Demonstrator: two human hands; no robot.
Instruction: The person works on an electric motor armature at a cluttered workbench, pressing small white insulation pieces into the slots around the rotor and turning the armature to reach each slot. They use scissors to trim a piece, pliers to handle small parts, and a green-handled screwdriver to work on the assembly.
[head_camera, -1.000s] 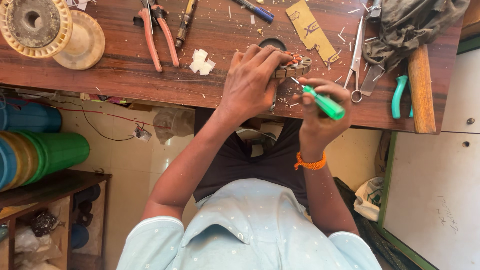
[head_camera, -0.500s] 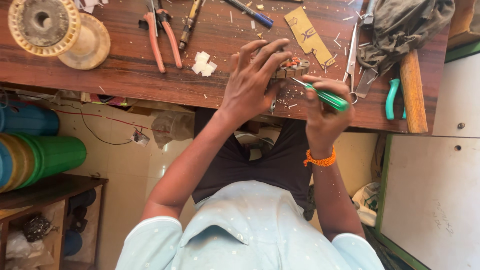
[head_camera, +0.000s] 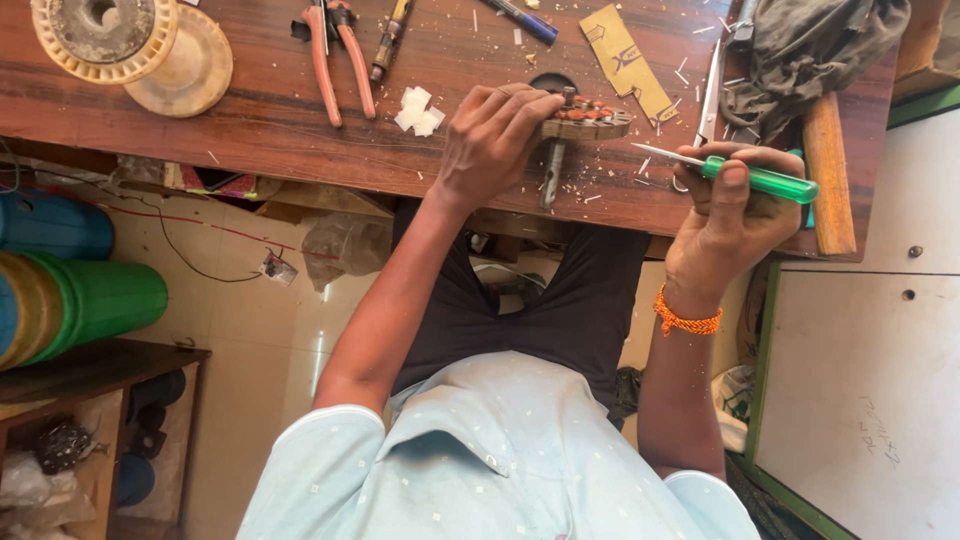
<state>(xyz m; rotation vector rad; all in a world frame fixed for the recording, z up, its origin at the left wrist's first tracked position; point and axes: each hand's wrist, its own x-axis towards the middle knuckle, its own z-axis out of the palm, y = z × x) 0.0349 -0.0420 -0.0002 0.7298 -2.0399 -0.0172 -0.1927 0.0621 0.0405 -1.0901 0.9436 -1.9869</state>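
The left hand (head_camera: 490, 140) is curled around a small round wound metal part (head_camera: 592, 120), fingertips pinching its near rim. The part sits on the bench (head_camera: 250, 125) close to the front edge, with a dark stub (head_camera: 551, 172) pointing from under it toward that edge. To the right of the part, the right hand (head_camera: 730, 205) is closed around a green-handled screwdriver (head_camera: 762, 183). The blade points back at the part and its tip is a little short of it, not touching. For this kind of work the left hand's pinch looks best kept firm and low so the part cannot turn. The blade should come in nearly flat, with the thumb on the handle checking any slip toward the left fingers. Room is tight. Just beyond the right hand lie a wooden handle (head_camera: 825, 170) and a grey cloth (head_camera: 810, 45), and a slim metal tool (head_camera: 710, 90) lies between them and the part. The bench edge is just in front of the part, with chips and wire scraps around it that could roll off. To the left of the part there is more open wood. Small white pieces (head_camera: 418, 110) lie near it, red-handled pliers (head_camera: 335, 60) farther off, and two reels (head_camera: 120, 40) well apart.
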